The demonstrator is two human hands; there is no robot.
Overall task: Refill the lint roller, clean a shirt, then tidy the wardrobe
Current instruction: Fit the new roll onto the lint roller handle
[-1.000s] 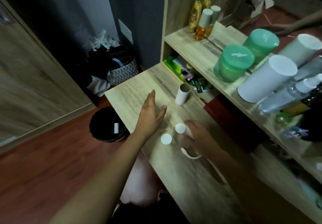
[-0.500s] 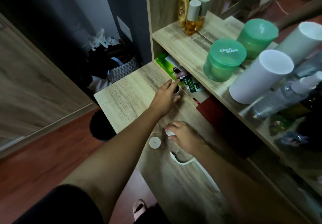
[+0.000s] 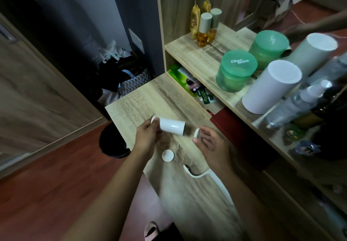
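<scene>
My left hand (image 3: 146, 137) grips a white lint roll (image 3: 171, 126) at its left end and holds it lying sideways just above the wooden table (image 3: 142, 98). My right hand (image 3: 210, 143) pinches a small white end cap (image 3: 196, 133) a short way from the roll's right, open end. A second white cap (image 3: 167, 155) lies flat on the table between my hands. The white lint roller handle (image 3: 206, 175) lies on the table nearer to me, its curved frame end showing below my right wrist.
A black waste bin (image 3: 112, 143) stands on the red floor left of the table. The shelf (image 3: 197, 57) at the right carries green jars (image 3: 235, 71), white tubes (image 3: 270, 87), bottles (image 3: 203, 29) and a spray bottle (image 3: 300, 102). A basket (image 3: 131, 83) of clothes stands behind.
My left hand reached to the upright roll at the back of the table, took it and brought it toward me lying sideways. My right hand lifted one cap off the table.
</scene>
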